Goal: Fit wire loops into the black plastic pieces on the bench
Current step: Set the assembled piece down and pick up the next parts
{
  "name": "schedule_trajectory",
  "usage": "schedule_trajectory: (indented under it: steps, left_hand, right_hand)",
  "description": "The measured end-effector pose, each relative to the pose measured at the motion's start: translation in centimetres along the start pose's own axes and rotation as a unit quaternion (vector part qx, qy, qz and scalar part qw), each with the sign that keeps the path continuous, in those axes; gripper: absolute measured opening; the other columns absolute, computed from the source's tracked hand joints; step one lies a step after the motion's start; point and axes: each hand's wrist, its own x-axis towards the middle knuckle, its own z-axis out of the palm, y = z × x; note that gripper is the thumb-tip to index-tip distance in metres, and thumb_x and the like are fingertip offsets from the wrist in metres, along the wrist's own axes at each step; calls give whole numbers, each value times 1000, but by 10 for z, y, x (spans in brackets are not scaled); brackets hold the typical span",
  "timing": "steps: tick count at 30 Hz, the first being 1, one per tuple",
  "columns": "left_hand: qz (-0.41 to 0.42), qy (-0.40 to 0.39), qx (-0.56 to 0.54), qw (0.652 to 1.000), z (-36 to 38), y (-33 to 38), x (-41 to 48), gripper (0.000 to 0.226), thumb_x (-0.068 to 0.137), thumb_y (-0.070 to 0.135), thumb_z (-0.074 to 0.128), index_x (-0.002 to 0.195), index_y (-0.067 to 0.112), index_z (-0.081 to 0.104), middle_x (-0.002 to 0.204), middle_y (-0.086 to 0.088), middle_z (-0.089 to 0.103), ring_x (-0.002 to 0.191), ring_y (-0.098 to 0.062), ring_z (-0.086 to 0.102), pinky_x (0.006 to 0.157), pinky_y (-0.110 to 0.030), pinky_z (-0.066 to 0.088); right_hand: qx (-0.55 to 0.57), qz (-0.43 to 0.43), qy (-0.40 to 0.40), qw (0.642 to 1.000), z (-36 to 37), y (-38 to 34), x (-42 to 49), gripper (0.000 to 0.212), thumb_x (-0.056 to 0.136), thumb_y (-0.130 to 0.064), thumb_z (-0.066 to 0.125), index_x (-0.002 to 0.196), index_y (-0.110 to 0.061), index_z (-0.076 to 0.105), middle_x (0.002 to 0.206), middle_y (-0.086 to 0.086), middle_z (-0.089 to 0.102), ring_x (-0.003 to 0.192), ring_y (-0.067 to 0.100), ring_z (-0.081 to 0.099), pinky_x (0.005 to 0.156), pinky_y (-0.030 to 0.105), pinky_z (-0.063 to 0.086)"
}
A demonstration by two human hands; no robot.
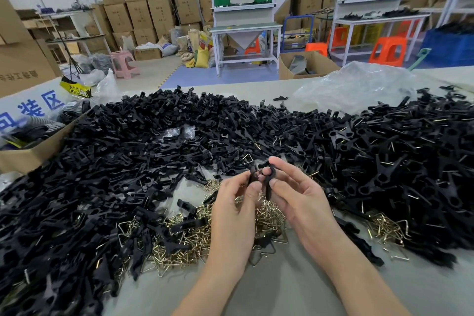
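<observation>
The step looks like joining parts. The left hand (238, 202) has its grip pinched tight on a black piece (252, 174). The right hand (295, 195) pinches a second black piece (268, 183) the same way. The pieces meet between the grips. I cannot see a wire in them. Next, one of the wire loops (195, 238) lying just under the grips on the counter (282, 290) likely must go in.

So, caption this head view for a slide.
Left hand and right hand hold black plastic pieces over wire loops on the bench.
</observation>
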Motion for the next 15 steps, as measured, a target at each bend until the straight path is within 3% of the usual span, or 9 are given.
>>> schedule_trajectory:
  steps: [4,9,15]
  left_hand:
    - [-7,-21,18,1000,-1,2,-1,24,98,28,63,120,39,65,99,18,71,94,-2,66,81,-15,51]
    - [-5,-20,-22,1000,-1,3,-1,16,96,19,67,105,32,68,84,2,72,77,-8,65,71,-20,49]
    - [-8,6,-32,999,-1,4,-2,16,95,20,68,99,35,68,82,4,70,75,-8,66,68,-16,50]
  right_hand:
    - [-29,-8,-12,999,-1,0,-1,43,95,8,59,112,-26,78,113,7,76,112,20,71,86,23,57]
    - [-55,-15,-28,998,-3,0,-1,42,95,5,61,115,-29,77,115,5,76,113,19,70,88,22,56]
    - [-67,-18,-35,997,-4,2,1,39,84,-11,69,116,-31,76,116,4,76,113,18,70,90,23,56]
